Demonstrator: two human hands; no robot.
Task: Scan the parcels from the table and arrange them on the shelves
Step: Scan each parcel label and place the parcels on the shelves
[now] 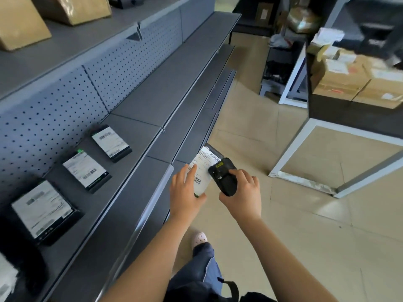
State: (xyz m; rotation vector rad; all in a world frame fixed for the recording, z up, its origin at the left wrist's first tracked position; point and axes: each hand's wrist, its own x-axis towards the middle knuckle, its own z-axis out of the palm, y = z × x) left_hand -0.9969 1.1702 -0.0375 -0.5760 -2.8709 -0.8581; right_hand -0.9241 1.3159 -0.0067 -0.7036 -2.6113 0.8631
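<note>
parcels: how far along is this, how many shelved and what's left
Done: three flat parcels lie label-up on the shelf. In hand: the left hand holds a fourth parcel while the right hand holds the scanner over its label. Left: shelving that one, then the cardboard boxes piled on the table.

Your scanner [224,178] is black with a yellow sticker; your parcel [205,165] black, white-labelled (black barcodes); the shelf [152,101] grey, its pegboard [54,110] dark-dotted; 3 shelved parcels [86,171] match.

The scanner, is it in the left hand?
No, the right hand grips the scanner, while the left hand holds the parcel.
</note>
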